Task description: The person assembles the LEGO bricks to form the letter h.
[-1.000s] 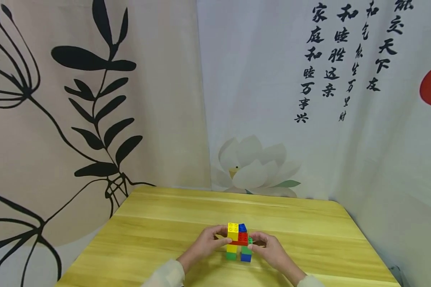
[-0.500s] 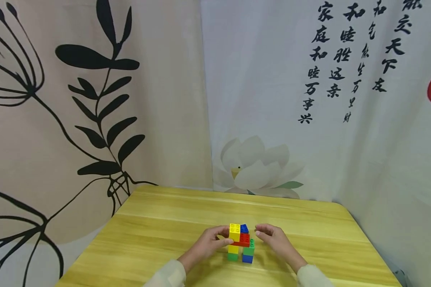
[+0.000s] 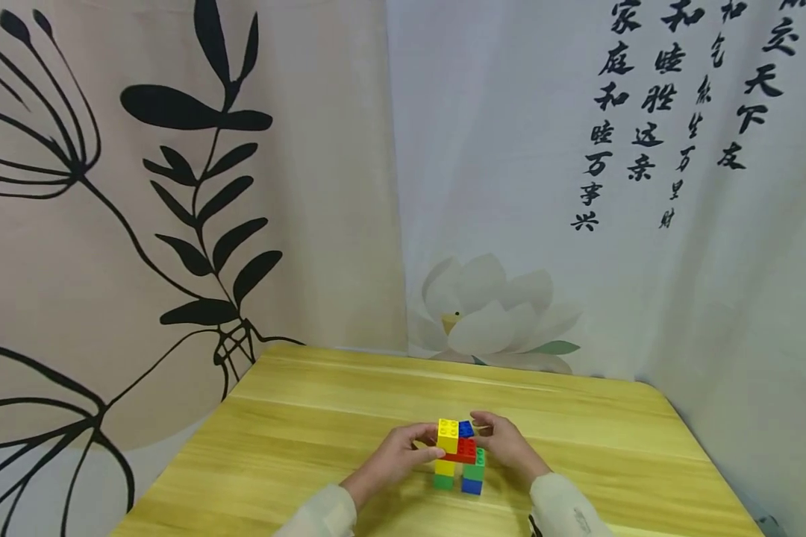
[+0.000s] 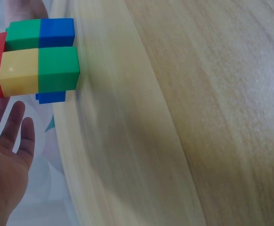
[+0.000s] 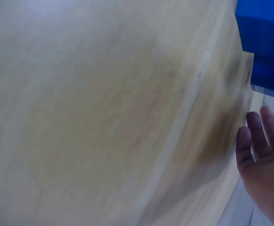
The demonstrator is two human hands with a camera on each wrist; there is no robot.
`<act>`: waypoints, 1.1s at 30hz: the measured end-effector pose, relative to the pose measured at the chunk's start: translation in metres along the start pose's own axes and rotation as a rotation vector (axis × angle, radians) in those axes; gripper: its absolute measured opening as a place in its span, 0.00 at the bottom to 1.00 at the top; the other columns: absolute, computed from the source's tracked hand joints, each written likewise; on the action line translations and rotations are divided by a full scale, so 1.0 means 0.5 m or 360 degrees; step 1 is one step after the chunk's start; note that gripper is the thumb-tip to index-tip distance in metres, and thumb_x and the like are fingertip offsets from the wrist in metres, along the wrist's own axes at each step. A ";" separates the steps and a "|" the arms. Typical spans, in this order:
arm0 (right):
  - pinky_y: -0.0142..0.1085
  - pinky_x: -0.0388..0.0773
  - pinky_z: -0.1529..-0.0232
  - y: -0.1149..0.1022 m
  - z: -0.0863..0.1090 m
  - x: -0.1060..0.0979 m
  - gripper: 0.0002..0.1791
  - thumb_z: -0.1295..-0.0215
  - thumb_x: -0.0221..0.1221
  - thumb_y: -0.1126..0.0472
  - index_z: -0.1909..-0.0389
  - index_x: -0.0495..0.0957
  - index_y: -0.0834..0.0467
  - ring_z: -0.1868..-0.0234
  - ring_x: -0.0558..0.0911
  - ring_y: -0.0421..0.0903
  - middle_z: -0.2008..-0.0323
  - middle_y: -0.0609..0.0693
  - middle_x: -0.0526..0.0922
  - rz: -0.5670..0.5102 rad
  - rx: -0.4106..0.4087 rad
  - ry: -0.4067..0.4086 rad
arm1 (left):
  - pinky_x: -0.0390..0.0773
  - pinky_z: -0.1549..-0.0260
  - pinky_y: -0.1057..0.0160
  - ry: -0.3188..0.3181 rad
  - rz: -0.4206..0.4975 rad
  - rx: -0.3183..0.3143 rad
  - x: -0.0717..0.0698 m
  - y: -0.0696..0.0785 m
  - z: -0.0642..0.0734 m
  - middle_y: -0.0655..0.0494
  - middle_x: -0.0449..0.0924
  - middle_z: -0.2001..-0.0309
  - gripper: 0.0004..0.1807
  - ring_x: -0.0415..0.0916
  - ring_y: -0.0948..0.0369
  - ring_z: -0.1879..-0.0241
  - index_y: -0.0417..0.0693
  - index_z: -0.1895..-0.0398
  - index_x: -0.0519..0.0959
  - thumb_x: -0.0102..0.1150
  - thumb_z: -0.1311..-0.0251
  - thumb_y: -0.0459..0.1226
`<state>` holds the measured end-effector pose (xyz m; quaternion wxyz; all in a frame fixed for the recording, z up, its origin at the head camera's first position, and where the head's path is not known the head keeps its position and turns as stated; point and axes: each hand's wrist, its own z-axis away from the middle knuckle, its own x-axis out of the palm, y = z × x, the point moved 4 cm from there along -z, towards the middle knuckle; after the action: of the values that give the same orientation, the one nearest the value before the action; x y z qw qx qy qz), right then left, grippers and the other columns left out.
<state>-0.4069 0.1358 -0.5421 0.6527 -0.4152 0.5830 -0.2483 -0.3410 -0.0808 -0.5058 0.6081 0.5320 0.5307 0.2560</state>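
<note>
A toy brick structure stands between my hands in the head view. Its two legs show a yellow brick (image 4: pixel 19 71) over a green brick (image 4: pixel 59 68), and a green brick (image 3: pixel 474 468) over a blue brick (image 3: pixel 472 486). Across them lies a red brick (image 3: pixel 466 450), topped by a yellow brick (image 3: pixel 448 435). My left hand (image 3: pixel 403 453) grips the upper structure from the left, thumb at the yellow and red bricks. My right hand (image 3: pixel 507 442) is at the right of the rear blue brick (image 3: pixel 466 429), with index finger and thumb apart beside it.
The wooden table (image 3: pixel 289 425) extends around the structure on all sides. Behind it hangs a pale cloth (image 3: pixel 329 186) printed with black plants, a lotus and writing.
My right hand has let go of the right green brick, drawn away, and moved up beside the rear blue brick. My left hand keeps its grip. The head view has shifted slightly.
</note>
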 end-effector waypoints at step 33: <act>0.44 0.80 0.54 -0.030 0.055 -0.106 0.20 0.36 0.66 0.59 0.45 0.78 0.63 0.57 0.81 0.47 0.59 0.50 0.83 0.0052 0.0037 0.0251 | 0.74 0.59 0.61 0.0014 -0.0016 -0.0030 0.003 0.003 0.000 0.64 0.82 0.58 0.16 0.75 0.60 0.56 0.54 0.44 0.82 0.63 0.34 0.44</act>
<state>-0.3883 0.1775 -0.5010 0.6137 -0.3771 0.6363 -0.2762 -0.3399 -0.0789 -0.5050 0.6120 0.5225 0.5337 0.2602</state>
